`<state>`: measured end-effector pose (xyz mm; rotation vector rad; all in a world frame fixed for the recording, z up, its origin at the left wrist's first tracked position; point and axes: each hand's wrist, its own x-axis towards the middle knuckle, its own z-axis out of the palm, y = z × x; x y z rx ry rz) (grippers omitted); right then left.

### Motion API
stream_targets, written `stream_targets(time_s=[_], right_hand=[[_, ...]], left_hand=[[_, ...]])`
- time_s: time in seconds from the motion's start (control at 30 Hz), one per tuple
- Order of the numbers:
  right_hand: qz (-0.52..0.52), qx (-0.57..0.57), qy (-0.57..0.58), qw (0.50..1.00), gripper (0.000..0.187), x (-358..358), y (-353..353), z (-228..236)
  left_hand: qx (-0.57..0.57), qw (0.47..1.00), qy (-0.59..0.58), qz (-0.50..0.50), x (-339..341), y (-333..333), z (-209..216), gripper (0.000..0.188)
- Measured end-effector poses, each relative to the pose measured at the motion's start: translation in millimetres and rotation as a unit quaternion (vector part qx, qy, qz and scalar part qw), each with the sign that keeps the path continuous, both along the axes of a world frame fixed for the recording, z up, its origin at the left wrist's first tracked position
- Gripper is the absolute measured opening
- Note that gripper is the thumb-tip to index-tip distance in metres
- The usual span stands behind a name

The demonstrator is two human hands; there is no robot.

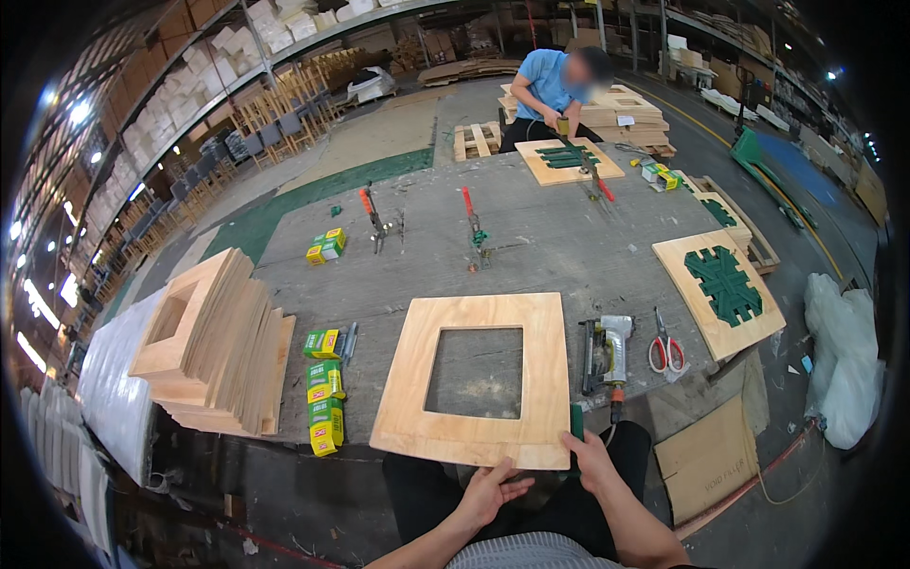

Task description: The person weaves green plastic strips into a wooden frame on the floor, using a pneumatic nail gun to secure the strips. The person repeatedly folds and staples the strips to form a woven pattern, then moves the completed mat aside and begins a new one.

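A square wooden frame (403,403) with a square opening lies before me on the table, its near edge jutting over my lap. My left hand (485,495) is at that near edge, the thumb side pressed to it and the other fingers partly curled beneath. My right hand (595,463) grips the frame's near right corner. A small dark green piece (575,421), perhaps webbing, shows between the right fingers and the frame's side; most of it is hidden. Right of the frame lie a pneumatic staple gun (611,349) with its hose and red-handled scissors (665,353).
Stacked wooden frames (213,356) stand left, near yellow-green staple boxes (325,381). Red-handled toggle clamps (471,228) are fixed to the grey table (417,242). A panel with woven green webbing (725,284) sits right. Across the table, a co-worker (555,90) handles another webbed panel (569,161).
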<state>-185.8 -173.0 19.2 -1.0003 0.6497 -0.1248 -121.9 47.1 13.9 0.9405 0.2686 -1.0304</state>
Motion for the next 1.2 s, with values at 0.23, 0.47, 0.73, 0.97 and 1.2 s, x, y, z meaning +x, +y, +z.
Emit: stream_targets(time_s=[0.23,0.47,0.73,0.97,1.2], right_hand=[[-0.059,0.067,0.084,0.992,0.016,-40.1,29.8,-11.6],[-0.197,0.095,0.055,0.974,0.008,-26.1,3.4,-8.6],[-0.218,0.116,0.041,0.968,0.017,-24.7,-37.5,-2.1],[-0.105,-0.006,0.034,0.994,0.022,-74.8,-0.9,25.9],[0.195,0.037,-0.007,0.98,0.023,-39.2,87.8,31.3]], left_hand=[[-0.013,0.991,0.079,-0.105,8.7,7.8,-23.3,0.051],[0.015,0.98,0.049,-0.193,18.1,-28.3,-19.7,0.053],[0.07,0.959,-0.003,-0.275,22.6,-75.4,-12.8,0.061],[0.042,0.93,-0.159,-0.327,5.6,-32.9,-2.6,0.056],[-0.036,0.973,-0.141,-0.177,15.0,-10.3,45.1,0.049]])
